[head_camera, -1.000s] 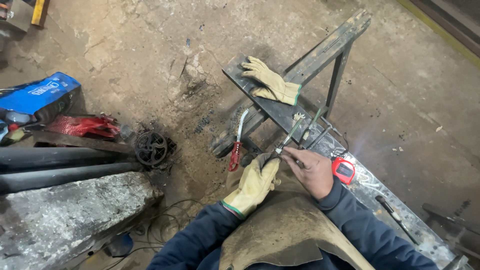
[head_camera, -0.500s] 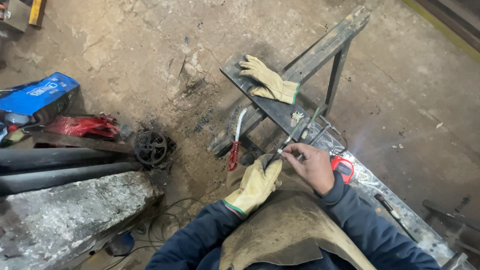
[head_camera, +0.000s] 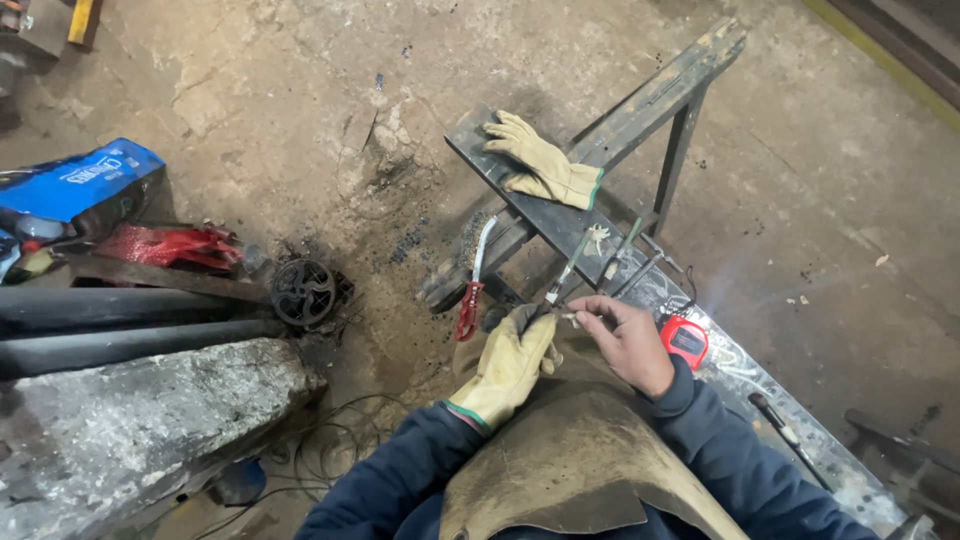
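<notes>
My left hand (head_camera: 510, 362), in a tan leather glove, grips the handle of a welding electrode holder. A thin welding rod (head_camera: 567, 272) runs from its jaws up and to the right over the metal bench (head_camera: 545, 215). My bare right hand (head_camera: 630, 340) pinches the rod's near end right by the holder's jaws. A leather apron (head_camera: 570, 470) covers my lap below both hands. Two or three more rods (head_camera: 630, 262) lie on the bench just beyond my right hand.
A spare tan glove (head_camera: 540, 160) lies on the bench's far end. A red-handled wire brush (head_camera: 472, 280) hangs off its left edge. A red tape measure (head_camera: 686, 340) sits by my right wrist. Left: blue box (head_camera: 80, 190), red rag (head_camera: 170, 245), dark pipes (head_camera: 120, 325), concrete block (head_camera: 140, 420), small wheel (head_camera: 302, 292).
My hands stay close together at the holder; the right hand's fingers have shifted slightly along the rod's near end. The view has barely drifted.
</notes>
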